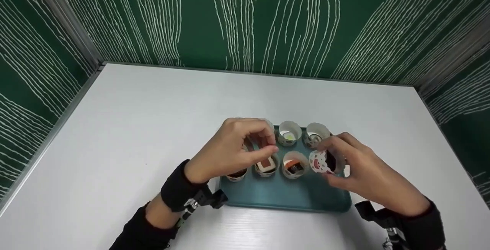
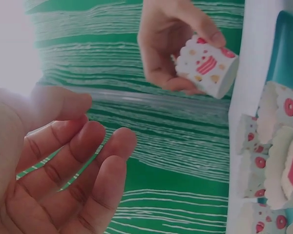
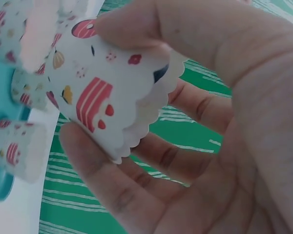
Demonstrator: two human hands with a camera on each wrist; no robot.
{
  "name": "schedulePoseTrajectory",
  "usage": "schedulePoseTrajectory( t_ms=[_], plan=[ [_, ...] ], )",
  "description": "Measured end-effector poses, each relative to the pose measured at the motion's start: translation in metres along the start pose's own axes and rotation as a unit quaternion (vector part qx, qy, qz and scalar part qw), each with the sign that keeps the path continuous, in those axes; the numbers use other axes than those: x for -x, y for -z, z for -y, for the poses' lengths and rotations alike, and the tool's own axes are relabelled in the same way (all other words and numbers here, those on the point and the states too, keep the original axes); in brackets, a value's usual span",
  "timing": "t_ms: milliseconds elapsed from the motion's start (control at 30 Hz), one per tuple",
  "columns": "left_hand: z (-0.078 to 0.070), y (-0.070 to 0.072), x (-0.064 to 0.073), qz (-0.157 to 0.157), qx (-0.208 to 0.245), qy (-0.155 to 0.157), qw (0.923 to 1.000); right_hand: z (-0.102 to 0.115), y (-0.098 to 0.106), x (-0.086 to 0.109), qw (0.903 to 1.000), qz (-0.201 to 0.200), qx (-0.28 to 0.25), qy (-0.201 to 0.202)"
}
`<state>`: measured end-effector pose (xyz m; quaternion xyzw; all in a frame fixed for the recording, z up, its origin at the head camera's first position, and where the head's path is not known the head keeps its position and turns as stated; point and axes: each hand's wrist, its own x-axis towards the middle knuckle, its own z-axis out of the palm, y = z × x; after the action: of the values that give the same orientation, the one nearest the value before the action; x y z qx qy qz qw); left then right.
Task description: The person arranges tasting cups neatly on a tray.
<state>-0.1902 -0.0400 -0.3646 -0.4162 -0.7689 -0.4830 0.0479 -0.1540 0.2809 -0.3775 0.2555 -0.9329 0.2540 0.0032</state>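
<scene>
My right hand (image 1: 354, 162) pinches a white paper baking cup (image 3: 95, 83) printed with red cake slices, thumb on one side and fingers on the other. The cup is tilted above the tray's right part, and something dark shows inside it in the head view. My left hand (image 1: 237, 146) hovers over the tray's left part, fingers loosely bent, thumb near the fingertips, nothing between them. Below it stands a paper cup with a white-and-brown piece (image 1: 267, 164). Beside that is a cup with an orange-and-black piece (image 1: 294, 166). My left hand hides part of the left cups.
A teal tray (image 1: 283, 198) lies on a white table (image 1: 153, 100). In its back row are a cup with a yellow-and-white piece (image 1: 289, 137) and a cup with a pale piece (image 1: 315, 139). Green walls (image 1: 199, 20) with white wavy lines surround the table.
</scene>
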Motion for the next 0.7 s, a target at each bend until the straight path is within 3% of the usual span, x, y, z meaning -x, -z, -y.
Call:
schedulePoseTrajectory(
  t_ms=[133, 433, 700],
  plan=[
    [-0.004, 0.004, 0.0, -0.002, 0.004, -0.001, 1.0, -0.01, -0.001, 0.001, 1.0, -0.004, 0.003, -0.007],
    [-0.01, 0.01, 0.002, -0.014, 0.005, 0.006, 0.9999, -0.026, -0.002, -0.003, 0.9978, 0.041, 0.0, -0.052],
    [-0.01, 0.014, 0.004, -0.018, 0.002, 0.017, 0.9997, -0.036, -0.014, -0.009, 0.9961, 0.065, 0.009, -0.058]
  ],
)
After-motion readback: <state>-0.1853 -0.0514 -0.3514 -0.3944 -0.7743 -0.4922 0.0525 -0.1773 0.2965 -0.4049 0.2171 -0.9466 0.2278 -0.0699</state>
